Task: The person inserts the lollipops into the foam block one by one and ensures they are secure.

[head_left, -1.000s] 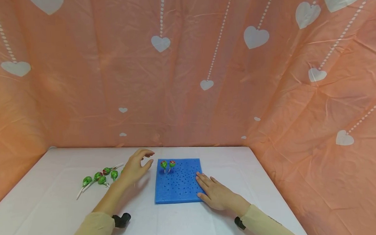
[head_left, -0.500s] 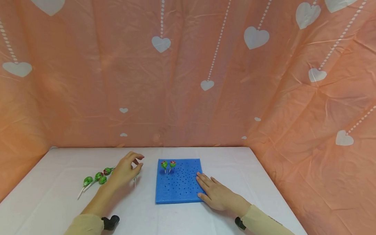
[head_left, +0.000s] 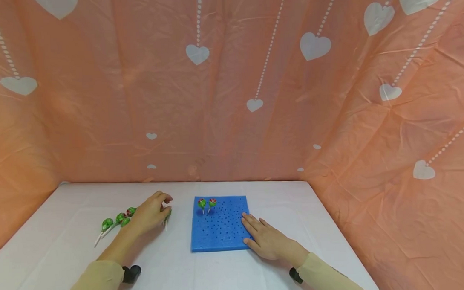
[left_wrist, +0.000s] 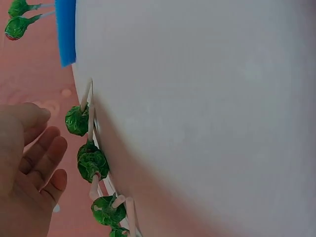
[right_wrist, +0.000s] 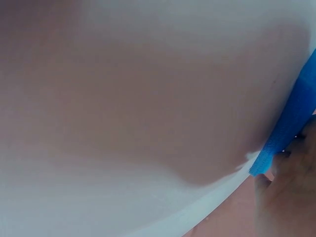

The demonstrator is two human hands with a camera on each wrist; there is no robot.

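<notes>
My left hand (head_left: 150,213) hovers over the lollipops at the left of the table, its fingers loosely bent with nothing between them. In the left wrist view, a green-wrapped lollipop (left_wrist: 77,121) lies just beyond the fingertips, with another lollipop (left_wrist: 92,161) close behind it. The palm and forearm partly hide the group in the head view. My right hand (head_left: 271,241) rests flat, fingers extended, on the right edge of a blue foam board (head_left: 220,237) dotted with small holes. Two lollipops, one of them the leftmost (head_left: 202,203), stand upright in the board's far left corner.
Several more lollipops, such as the one farthest left (head_left: 107,224), lie on the white tablecloth (head_left: 175,275) left of the left forearm. An orange curtain (head_left: 232,140) with hearts closes off the back and sides.
My left hand has moved left, away from the board, and lowered over the loose lollipops, with its thumb and fingers drawing closer together. The right hand and board have stayed in place.
</notes>
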